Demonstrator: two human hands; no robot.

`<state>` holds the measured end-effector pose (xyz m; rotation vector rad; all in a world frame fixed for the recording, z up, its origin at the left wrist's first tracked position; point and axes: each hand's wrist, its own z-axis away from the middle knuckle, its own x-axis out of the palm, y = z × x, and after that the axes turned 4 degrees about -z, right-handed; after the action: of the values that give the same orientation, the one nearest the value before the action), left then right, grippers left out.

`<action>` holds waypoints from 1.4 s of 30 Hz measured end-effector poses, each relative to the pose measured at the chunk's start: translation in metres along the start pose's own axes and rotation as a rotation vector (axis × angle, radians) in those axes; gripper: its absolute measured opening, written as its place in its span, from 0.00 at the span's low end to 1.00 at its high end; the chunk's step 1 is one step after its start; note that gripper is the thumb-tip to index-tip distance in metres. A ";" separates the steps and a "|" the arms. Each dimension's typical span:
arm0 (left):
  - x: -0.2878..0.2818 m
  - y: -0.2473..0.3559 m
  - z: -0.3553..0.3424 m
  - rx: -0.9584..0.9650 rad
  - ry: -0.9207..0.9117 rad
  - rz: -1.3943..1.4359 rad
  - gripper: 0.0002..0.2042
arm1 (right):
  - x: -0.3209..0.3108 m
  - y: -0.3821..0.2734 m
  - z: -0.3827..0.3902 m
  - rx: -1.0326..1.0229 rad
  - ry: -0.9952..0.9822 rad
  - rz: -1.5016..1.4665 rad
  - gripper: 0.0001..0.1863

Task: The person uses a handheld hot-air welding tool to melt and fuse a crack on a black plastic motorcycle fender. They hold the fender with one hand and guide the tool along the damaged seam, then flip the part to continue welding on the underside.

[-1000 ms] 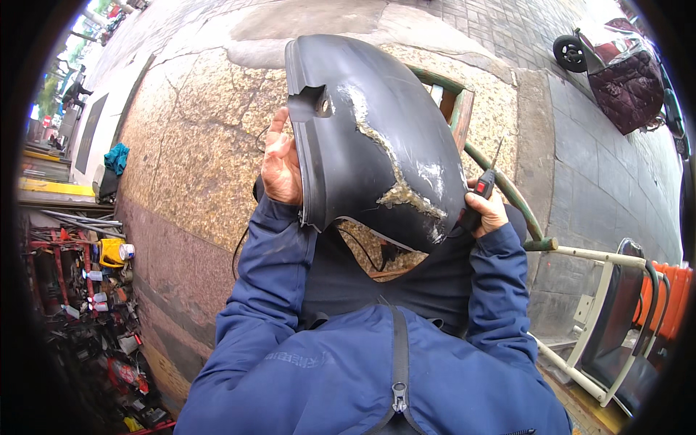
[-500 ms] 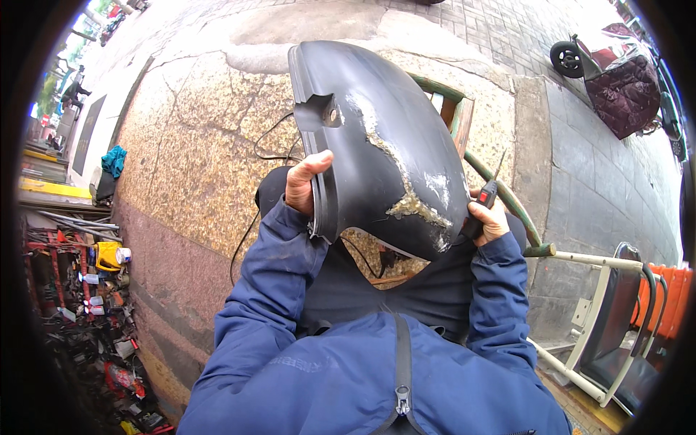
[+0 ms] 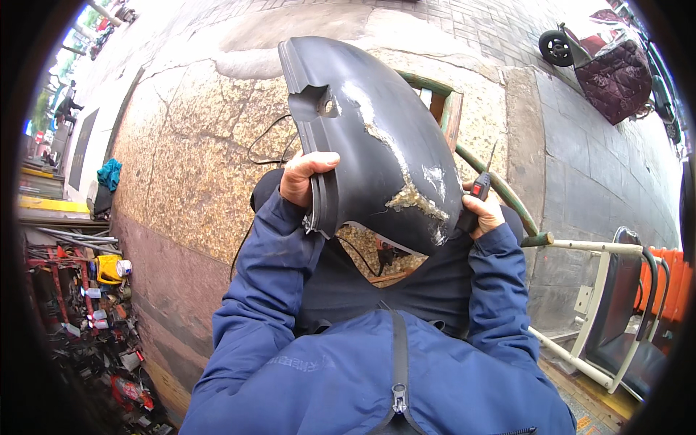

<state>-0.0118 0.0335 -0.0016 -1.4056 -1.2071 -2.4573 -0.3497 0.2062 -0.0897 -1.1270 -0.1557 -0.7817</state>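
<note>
A curved black plastic fender (image 3: 362, 174) lies over my lap, its outer face up. A rough pale-and-brown seam (image 3: 407, 196) runs down it, with whitish scuffs beside the seam. My left hand (image 3: 303, 177) grips the ridged left edge, thumb on top and fingers hidden beneath. At the lower right edge, my right hand (image 3: 484, 215) is closed around a soldering iron (image 3: 480, 187) with a black handle, red switch and thin pointed tip. The tip points up and away from the fender. Whether the right fingers also support the edge is hidden.
Under the fender is a green-edged wooden frame (image 3: 453, 116), with a black cord (image 3: 267, 141) near it. Tools and parts crowd the left (image 3: 94, 341), including a yellow container (image 3: 109, 269). A metal-framed chair (image 3: 605, 312) stands right; a quilted maroon cover (image 3: 615, 83) is far right.
The fender has shifted slightly left and up in the view, both hands keeping their places on it. The soldering iron has tilted a little. The surroundings shift slightly too.
</note>
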 end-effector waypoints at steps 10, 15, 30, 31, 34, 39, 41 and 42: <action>0.055 0.024 0.012 0.158 -0.017 -0.289 0.20 | -0.001 0.004 -0.004 -0.043 -0.056 -0.096 0.22; 0.085 0.025 0.022 0.158 -0.058 -0.256 0.22 | -0.003 0.004 -0.006 -0.017 -0.009 -0.141 0.22; 0.117 0.005 0.006 0.354 0.155 -0.540 0.18 | 0.012 0.012 -0.001 -0.206 -0.005 0.041 0.22; 0.119 0.003 0.002 0.330 0.187 -0.558 0.17 | 0.012 0.014 0.000 -0.176 0.014 0.064 0.22; 0.118 0.000 -0.005 0.314 0.152 -0.570 0.12 | 0.015 0.024 0.005 -0.182 -0.023 0.081 0.22; 0.108 -0.006 -0.039 0.279 0.095 -0.869 0.04 | 0.016 0.023 0.005 -0.183 0.004 0.001 0.24; 0.102 -0.012 -0.058 0.266 0.059 -0.924 0.03 | 0.014 0.018 0.007 -0.143 0.031 -0.063 0.24; 0.100 -0.014 -0.071 0.362 0.000 -1.122 0.02 | 0.013 0.017 0.008 -0.125 0.041 -0.095 0.23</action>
<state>-0.1255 0.0275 0.0459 -0.6651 -2.8114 -2.4504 -0.3273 0.2098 -0.0922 -1.2273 -0.1279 -0.9090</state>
